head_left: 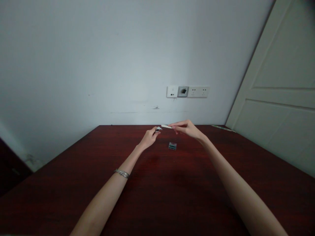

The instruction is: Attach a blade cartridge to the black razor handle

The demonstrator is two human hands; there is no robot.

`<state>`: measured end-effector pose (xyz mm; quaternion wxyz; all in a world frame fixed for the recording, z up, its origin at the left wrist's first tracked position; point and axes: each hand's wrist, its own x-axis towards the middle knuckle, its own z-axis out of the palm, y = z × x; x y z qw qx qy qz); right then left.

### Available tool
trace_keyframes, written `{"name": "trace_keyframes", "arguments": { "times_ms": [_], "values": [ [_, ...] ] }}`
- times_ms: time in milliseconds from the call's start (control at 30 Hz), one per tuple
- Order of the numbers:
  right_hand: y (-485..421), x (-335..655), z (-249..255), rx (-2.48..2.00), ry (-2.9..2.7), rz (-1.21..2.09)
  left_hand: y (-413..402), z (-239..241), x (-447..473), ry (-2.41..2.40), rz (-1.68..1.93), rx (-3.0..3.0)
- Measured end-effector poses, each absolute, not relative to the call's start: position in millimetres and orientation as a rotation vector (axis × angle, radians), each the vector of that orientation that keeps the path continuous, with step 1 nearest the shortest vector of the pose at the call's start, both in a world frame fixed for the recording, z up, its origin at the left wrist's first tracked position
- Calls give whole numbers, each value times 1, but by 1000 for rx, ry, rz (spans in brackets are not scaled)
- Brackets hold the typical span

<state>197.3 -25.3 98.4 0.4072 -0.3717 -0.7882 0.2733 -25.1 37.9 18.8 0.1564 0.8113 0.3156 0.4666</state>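
Both my arms reach far out over a dark red wooden table (pixel 73 183). My left hand (pixel 149 137) is closed in a pinch on a small dark and silvery object (pixel 158 128) that is too small to name. My right hand (pixel 187 128) pinches a thin white stick-like piece (pixel 166 126), whose tip points left toward the left hand's object. The two items are close together, almost touching. A small clear box with bluish contents (pixel 172 146) lies on the table just below and between the hands. A silver bracelet (pixel 122 173) sits on my left forearm.
A white wall stands right behind the table's far edge, with a row of wall sockets (pixel 188 91). A white door (pixel 278 98) is at the right. A pale flat strip (pixel 222 128) lies at the table's far right corner.
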Motion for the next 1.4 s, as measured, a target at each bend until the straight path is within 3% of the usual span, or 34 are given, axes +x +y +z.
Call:
{"name": "trace_keyframes", "arguments": {
  "times_ms": [233, 633, 1400],
  "values": [
    [-24, 185, 95, -959, -1806, 633, 37, 16, -24, 944, 1288, 2184],
    [-23, 138, 63, -884, -1549, 1043, 34, 16, -18, 905, 1213, 2086],
    [-18, 139, 57, -895, -1424, 1024, 35, 12, -14, 893, 1141, 2079]
  ]
}}
